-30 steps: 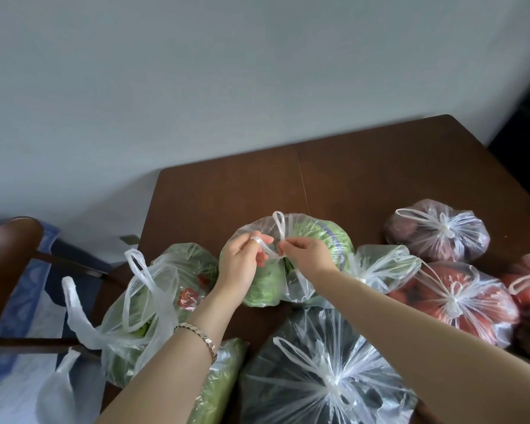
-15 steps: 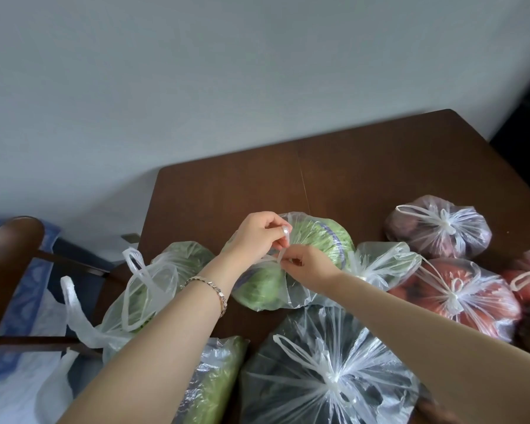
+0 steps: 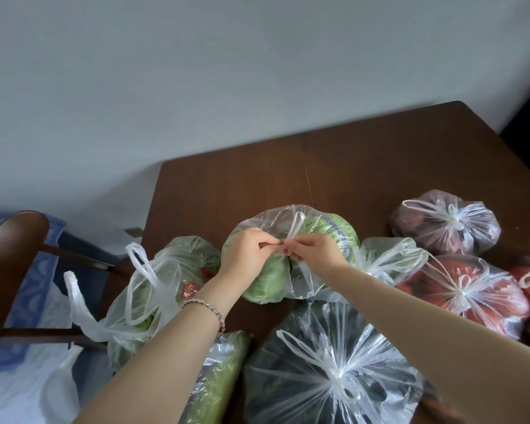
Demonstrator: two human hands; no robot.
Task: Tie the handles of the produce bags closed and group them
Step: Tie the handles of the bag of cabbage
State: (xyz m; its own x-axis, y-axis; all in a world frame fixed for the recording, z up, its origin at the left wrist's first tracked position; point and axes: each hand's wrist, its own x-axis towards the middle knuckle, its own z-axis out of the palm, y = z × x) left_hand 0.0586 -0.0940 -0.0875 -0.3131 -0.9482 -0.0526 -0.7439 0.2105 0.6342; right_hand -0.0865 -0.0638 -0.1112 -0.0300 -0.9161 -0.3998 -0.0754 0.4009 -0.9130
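A clear bag holding a green cabbage point(image 3: 328, 231) lies in the middle of the brown table point(image 3: 364, 166). My left hand point(image 3: 248, 252) and my right hand point(image 3: 315, 250) meet above it, each pinching one of its white handles point(image 3: 296, 224). One handle loop stands up between my fingers. An untied bag of greens point(image 3: 153, 289) sits to the left with both handles loose. Tied bags lie around: dark produce point(image 3: 334, 374) in front, red tomatoes point(image 3: 468, 289) at right, purple produce point(image 3: 447, 221) behind them.
A small tied bag point(image 3: 389, 258) touches the cabbage bag's right side. A long green vegetable in plastic point(image 3: 218, 371) lies under my left forearm. A wooden chair point(image 3: 10, 240) stands at the left, over blue cloth. A grey wall rises behind the table.
My left hand came back down to the left after crossing over, and both hands now pinch the handles together at the bag's top. A handle loop stands upright again.
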